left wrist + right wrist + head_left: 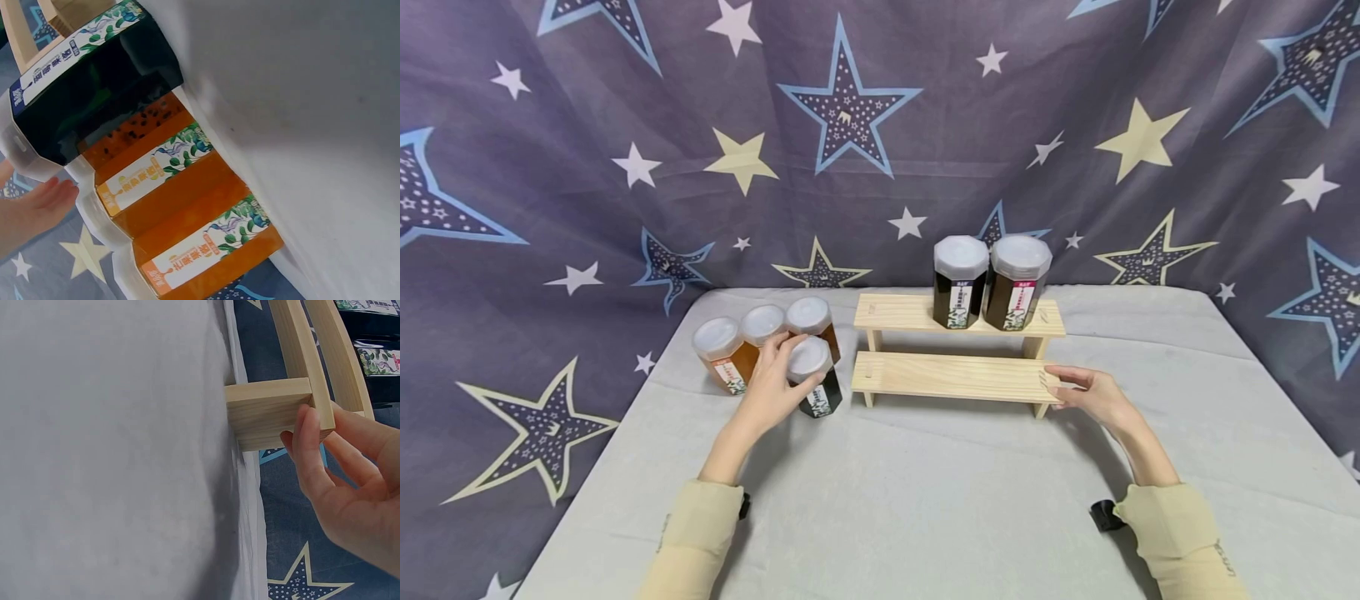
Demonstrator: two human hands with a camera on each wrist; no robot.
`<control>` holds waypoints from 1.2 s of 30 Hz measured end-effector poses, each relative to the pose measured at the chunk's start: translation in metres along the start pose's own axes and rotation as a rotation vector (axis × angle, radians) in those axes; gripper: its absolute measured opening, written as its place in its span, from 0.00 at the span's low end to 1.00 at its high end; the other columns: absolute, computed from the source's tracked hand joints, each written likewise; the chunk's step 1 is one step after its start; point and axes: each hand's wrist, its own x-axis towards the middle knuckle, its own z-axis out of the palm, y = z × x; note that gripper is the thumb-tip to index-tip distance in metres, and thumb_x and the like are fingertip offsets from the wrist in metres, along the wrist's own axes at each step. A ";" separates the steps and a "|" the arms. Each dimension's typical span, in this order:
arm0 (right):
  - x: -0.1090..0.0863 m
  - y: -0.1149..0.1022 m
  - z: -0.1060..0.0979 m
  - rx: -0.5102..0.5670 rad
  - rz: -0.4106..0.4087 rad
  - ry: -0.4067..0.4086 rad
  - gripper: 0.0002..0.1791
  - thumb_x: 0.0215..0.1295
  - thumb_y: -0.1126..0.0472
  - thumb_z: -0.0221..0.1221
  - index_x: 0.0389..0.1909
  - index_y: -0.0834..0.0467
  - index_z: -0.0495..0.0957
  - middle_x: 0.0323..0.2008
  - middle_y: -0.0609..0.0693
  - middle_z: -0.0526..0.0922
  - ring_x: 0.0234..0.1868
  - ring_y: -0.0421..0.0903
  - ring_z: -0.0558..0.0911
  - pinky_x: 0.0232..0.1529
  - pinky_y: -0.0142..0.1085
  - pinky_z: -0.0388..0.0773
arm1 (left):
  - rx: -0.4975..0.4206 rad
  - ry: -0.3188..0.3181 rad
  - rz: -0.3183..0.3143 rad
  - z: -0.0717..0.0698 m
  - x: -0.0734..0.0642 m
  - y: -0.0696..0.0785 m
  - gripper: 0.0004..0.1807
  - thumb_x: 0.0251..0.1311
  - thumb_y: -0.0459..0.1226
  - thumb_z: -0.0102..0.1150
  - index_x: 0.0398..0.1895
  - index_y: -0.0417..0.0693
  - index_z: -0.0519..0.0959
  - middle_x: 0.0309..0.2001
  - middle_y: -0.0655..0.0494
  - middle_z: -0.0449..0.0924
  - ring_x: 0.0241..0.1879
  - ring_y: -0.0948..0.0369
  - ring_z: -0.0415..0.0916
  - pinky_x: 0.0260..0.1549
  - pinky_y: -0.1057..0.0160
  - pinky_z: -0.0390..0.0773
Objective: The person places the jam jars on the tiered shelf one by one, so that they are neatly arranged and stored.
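Observation:
On the left of the table, my left hand (772,385) grips the white lid of a dark honey jar (822,398), thumb in front and fingers behind. The left wrist view shows this dark jar (100,87) up close, upright beside amber jars (187,250). At the right end of a two-step wooden rack (951,375), my right hand (1093,396) pinches the lower board's end between thumb and fingers. The right wrist view has the fingers (309,447) on the board's corner, above the rack's leg (269,412). Two dark jars (961,283) stand on the upper step.
Behind the gripped jar stand an orange-labelled amber jar (726,358) and two more white-lidded jars (809,315). A pale cloth (955,500) covers the table. A star-patterned curtain (880,200) hangs along the back and sides.

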 end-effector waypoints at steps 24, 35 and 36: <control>-0.012 -0.030 0.015 -0.091 0.009 0.019 0.29 0.53 0.60 0.61 0.53 0.72 0.68 0.38 0.37 0.79 0.32 0.37 0.80 0.34 0.35 0.77 | -0.122 -0.039 -0.021 0.008 -0.003 -0.012 0.29 0.53 0.44 0.58 0.58 0.50 0.62 0.54 0.40 0.60 0.51 0.47 0.63 0.49 0.46 0.63; 0.002 0.005 0.000 -0.040 0.041 0.039 0.46 0.38 0.45 0.66 0.54 0.73 0.65 0.37 0.37 0.80 0.32 0.40 0.81 0.33 0.35 0.77 | -0.109 0.083 -0.047 0.014 -0.001 -0.011 0.30 0.44 0.43 0.66 0.53 0.49 0.69 0.46 0.42 0.66 0.44 0.49 0.67 0.42 0.46 0.66; 0.002 0.005 -0.001 -0.037 0.040 0.038 0.46 0.38 0.45 0.66 0.54 0.73 0.65 0.37 0.38 0.80 0.32 0.40 0.81 0.33 0.35 0.77 | -0.102 0.098 -0.046 0.015 -0.001 -0.010 0.30 0.43 0.42 0.67 0.53 0.49 0.69 0.45 0.42 0.66 0.43 0.48 0.67 0.42 0.46 0.66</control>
